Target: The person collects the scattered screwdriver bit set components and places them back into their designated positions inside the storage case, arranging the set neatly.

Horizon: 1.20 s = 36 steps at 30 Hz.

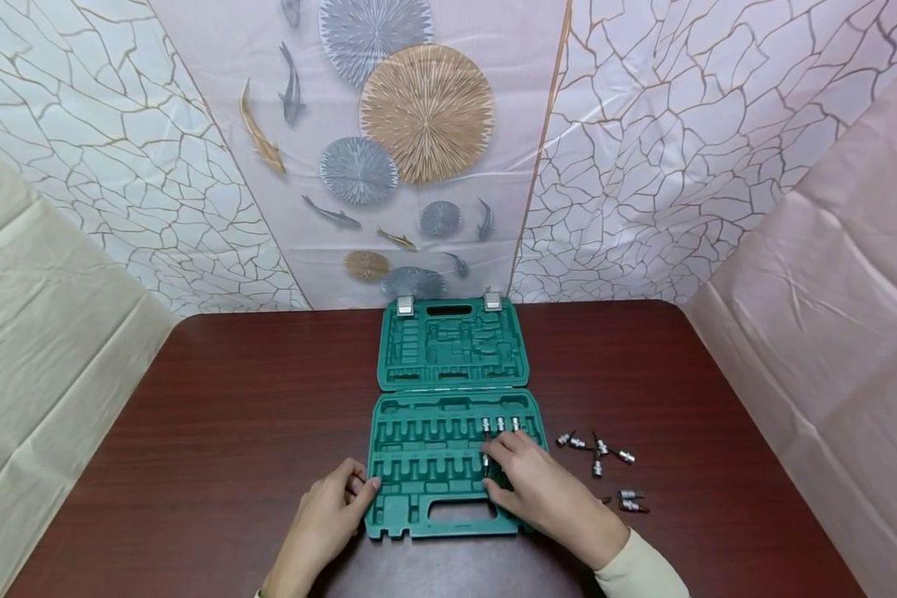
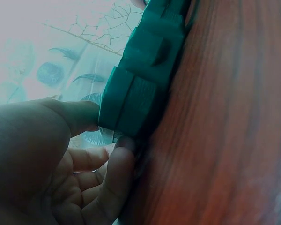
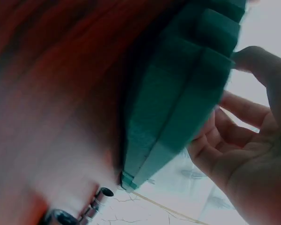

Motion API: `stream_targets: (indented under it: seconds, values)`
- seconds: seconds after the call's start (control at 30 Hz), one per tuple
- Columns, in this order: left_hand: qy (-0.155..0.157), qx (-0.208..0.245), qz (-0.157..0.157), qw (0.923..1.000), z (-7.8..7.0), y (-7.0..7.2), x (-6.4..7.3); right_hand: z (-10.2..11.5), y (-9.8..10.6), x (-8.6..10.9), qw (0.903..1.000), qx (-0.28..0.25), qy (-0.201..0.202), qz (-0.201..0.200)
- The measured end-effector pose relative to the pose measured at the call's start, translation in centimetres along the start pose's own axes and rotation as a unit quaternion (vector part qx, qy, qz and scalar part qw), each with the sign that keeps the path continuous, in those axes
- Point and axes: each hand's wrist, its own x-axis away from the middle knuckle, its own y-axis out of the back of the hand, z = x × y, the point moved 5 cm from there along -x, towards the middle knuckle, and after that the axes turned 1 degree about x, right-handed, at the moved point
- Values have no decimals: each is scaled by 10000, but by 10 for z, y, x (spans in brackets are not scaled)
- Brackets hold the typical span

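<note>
A green plastic tool case (image 1: 448, 397) lies unfolded on the table, its near half moulded with rows of slots. My left hand (image 1: 331, 508) grips the case's left edge, thumb on the rim and fingers curled at the side; the left wrist view shows the thumb against the case corner (image 2: 131, 101). Over the right end of the lower row, my right hand (image 1: 526, 482) pinches a bit socket (image 1: 485, 462) between thumb and fingers. Chrome bit sockets (image 1: 501, 424) sit in the right end of the upper row. The case hides the right fingertips in the right wrist view.
Several loose bit sockets (image 1: 596, 468) lie scattered on the dark wooden table (image 1: 232, 432), right of the case. Two more, a lower pair (image 1: 631, 504), lie beside the right forearm. The case lid (image 1: 453, 345) rests flat toward the patterned backdrop (image 1: 426, 116).
</note>
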Motion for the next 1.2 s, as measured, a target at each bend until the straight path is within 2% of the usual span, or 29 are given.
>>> stream_targets:
  seconds: [0.1,0.53,1.03,1.2]
  values:
    - [-15,-35,-4,10000,-1,0,0,0,-3,1,9997,163,174,20]
    - [36,-12,12,10000,0,0,0,-2,-3,5,9993,271,239,-84]
    - [45,51,13,10000,-1,-1,0,3,-1,3,9981,345,-510,-37]
    - [118,148,86,9998,2,-2,0,4,-1,5,9964,552,-645,57]
